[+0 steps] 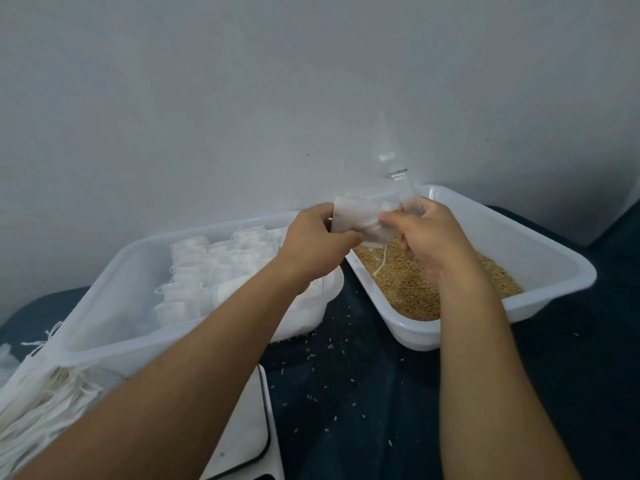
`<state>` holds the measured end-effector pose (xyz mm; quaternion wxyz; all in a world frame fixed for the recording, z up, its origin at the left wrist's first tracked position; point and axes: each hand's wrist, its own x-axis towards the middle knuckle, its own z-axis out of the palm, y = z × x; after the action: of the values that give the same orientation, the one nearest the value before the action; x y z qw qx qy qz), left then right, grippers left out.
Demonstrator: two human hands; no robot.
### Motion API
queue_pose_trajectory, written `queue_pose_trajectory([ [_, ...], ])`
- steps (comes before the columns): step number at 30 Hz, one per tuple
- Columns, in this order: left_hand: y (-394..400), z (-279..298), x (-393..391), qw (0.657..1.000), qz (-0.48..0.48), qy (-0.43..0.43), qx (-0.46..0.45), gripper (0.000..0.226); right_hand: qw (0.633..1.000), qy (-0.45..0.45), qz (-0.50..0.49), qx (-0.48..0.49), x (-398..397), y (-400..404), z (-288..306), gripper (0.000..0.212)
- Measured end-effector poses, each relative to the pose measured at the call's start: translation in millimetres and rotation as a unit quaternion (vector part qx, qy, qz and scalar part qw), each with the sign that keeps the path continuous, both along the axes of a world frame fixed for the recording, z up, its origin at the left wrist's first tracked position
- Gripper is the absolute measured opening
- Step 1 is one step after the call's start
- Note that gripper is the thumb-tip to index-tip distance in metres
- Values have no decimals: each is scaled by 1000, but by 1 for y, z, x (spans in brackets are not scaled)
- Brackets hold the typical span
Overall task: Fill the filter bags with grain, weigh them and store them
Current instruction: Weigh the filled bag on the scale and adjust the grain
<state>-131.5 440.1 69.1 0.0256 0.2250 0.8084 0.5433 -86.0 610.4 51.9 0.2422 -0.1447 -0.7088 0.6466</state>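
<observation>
Currently both hands hold one empty filter bag (356, 221) directly above the near-left end of the grain tub (554, 271). Left hand (318, 237) pinches the left edge, right hand (420, 230) the right edge — each grip closed on thin, limp white fabric. Drawstring (381, 263) hangs down toward the grain (408, 289). Bag's long axis runs left–right; the grain lies straight below, nearer the right hand. Filled bags (214, 271) sit in the left tub (114, 271) — scale (242, 434) on the worktop, near.
</observation>
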Motion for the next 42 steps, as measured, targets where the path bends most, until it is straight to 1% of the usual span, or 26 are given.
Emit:
queue_pose_trajectory([
  [7, 1, -2, -1, 1000, 0, 12, -13, 19, 1000, -5, 0, 6, 3, 1, 0, 15],
  [15, 0, -5, 0, 1000, -3, 8, 3, 23, 1000, 2, -3, 8, -1, 1, 0, 15],
  [21, -2, -6, 0, 1000, -3, 20, 5, 18, 1000, -6, 1, 17, 0, 0, -2, 15],
  [26, -3, -6, -1, 1000, -7, 16, 8, 18, 1000, -13, 2, 21, -2, 0, -3, 16],
  [29, -5, -9, 0, 1000, -14, -3, 19, 23, 999, 3, 1, 32, 0, -2, -1, 15],
  [32, -9, -17, 7, 998, -27, -40, 47, 28, 995, 43, -1, 86, 3, -7, 6, 21],
  [36, -18, -27, 26, 993, -31, -78, 80, 22, 975, 83, 26, 204, 11, -22, 22, 26],
  [40, -35, -39, 45, 991, -44, -87, 91, 22, 941, 62, 107, 315, 26, -41, 38, 27],
  [42, -45, -44, 52, 987, -35, -108, 113, 27, 928, 49, 149, 339, 33, -53, 42, 26],
])
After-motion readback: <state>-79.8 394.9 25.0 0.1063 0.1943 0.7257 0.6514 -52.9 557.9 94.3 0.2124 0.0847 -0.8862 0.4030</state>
